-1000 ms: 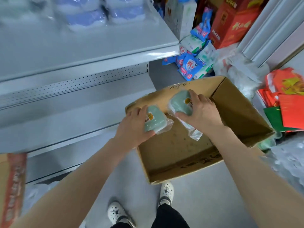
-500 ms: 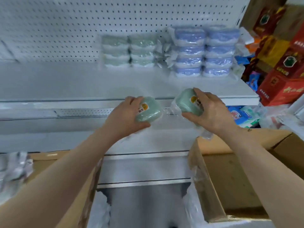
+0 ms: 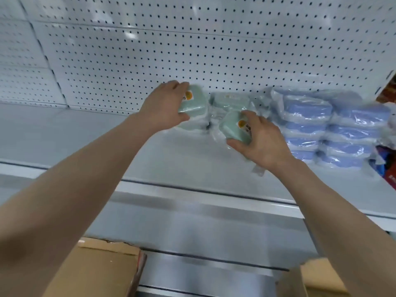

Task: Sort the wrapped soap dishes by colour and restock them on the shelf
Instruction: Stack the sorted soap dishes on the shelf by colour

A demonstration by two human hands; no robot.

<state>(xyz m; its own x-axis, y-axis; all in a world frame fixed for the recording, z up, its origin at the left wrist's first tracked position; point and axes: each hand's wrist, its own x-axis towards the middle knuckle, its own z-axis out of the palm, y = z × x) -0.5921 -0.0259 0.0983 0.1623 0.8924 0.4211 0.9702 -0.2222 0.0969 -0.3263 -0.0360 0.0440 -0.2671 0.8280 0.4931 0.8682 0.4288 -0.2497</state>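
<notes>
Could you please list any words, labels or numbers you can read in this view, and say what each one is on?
No text here is legible.
Left green soap dish, held by the left hand: round orange sticker with dark print, too blurred to read.
Right green soap dish, held by the right hand: orange label and dark characters, also blurred.
Red package at the right edge: pale marks, unreadable.
</notes>
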